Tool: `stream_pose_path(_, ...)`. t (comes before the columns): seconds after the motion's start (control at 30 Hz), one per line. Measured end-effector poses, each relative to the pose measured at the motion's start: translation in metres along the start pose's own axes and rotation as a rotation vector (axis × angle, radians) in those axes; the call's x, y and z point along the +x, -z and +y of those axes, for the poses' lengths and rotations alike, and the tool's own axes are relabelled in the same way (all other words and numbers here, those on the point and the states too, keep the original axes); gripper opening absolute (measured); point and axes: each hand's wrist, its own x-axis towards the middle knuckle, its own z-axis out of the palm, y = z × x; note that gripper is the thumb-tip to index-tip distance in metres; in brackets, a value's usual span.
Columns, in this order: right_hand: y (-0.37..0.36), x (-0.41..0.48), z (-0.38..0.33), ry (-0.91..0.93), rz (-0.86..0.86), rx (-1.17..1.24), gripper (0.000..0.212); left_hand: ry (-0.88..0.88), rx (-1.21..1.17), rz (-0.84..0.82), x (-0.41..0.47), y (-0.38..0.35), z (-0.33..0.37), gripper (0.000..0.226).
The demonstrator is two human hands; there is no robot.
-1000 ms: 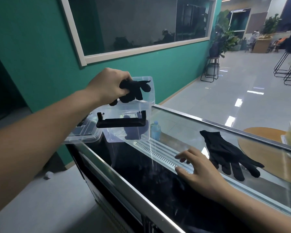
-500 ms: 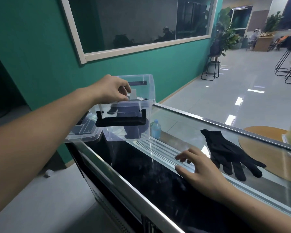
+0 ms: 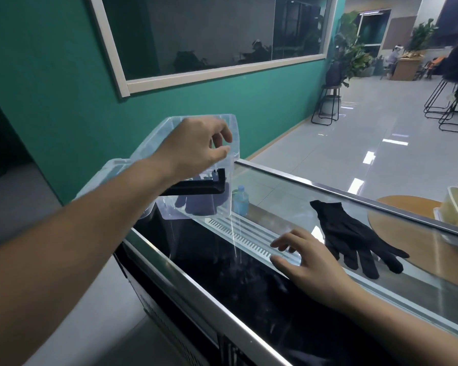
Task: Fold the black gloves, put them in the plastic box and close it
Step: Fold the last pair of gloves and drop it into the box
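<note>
Two black gloves, one clear plastic box (image 3: 224, 165), no readable writing.

One glove (image 3: 198, 206) inside box at worktop's (image 3: 288, 191) far end, under left hand (image 3: 196, 146), fingers loosely curled, empty; other glove (image 3: 354, 236) flat beside right hand (image 3: 310, 265), spread on glass.

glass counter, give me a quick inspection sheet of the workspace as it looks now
surface: glass counter with a metal frame, vent strip under the glass
job's things: clear plastic box open at the counter's far-left end, a dark bundle that looks like a glove inside; second black glove lies flat and unfolded on the glass; lid behind the box, partly hidden
clutter: small bottle beside the box
hands: left hand above the box, holding nothing; right hand spread flat on the glass beside the flat glove
cables: nothing seen
surroundings: teal wall, window, stools, plants
</note>
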Motion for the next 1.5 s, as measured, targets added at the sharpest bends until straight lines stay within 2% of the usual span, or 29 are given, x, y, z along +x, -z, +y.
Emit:
stream_pose_path(0.2, 0.002, -0.001, -0.003, -0.011, 0.010, 0.009, 0.018, -0.081, -0.091, 0.027, -0.036, -0.057, 0.043, 0.013)
stream_pose_path(0.57, 0.007, 0.005, 0.003, -0.052, 0.074, 0.012, 0.014, 0.135, -0.223, -0.187, -0.112, -0.154, 0.042, 0.009)
stream_pose_path(0.7, 0.026, 0.014, 0.014, -0.058, 0.163, -0.115, 0.021, 0.210, -0.268, -0.161, -0.125, -0.166, 0.036, 0.008)
stream_pose_path(0.83, 0.049, 0.022, 0.029, -0.147, 0.232, -0.285, 0.031, 0.248, -0.280, -0.115, -0.127, -0.170, 0.034, 0.006)
stream_pose_path(0.93, 0.059, 0.026, 0.040, -0.230, 0.229, -0.415, 0.033, 0.245, -0.262, -0.122, -0.129, -0.173, 0.035, 0.004)
stream_pose_path(1.07, 0.058, 0.027, 0.047, -0.317, 0.175, -0.496, 0.047, 0.228, -0.241, -0.121, -0.130, -0.173, 0.036, 0.003)
stream_pose_path(1.23, 0.046, 0.022, 0.042, -0.192, 0.078, -0.495, 0.055, 0.238, -0.266, -0.108, -0.131, -0.171, 0.037, 0.004)
stream_pose_path(1.5, 0.021, 0.012, 0.024, 0.140, -0.041, -0.390, 0.053, 0.214, -0.292, -0.077, -0.134, -0.164, 0.040, 0.024)
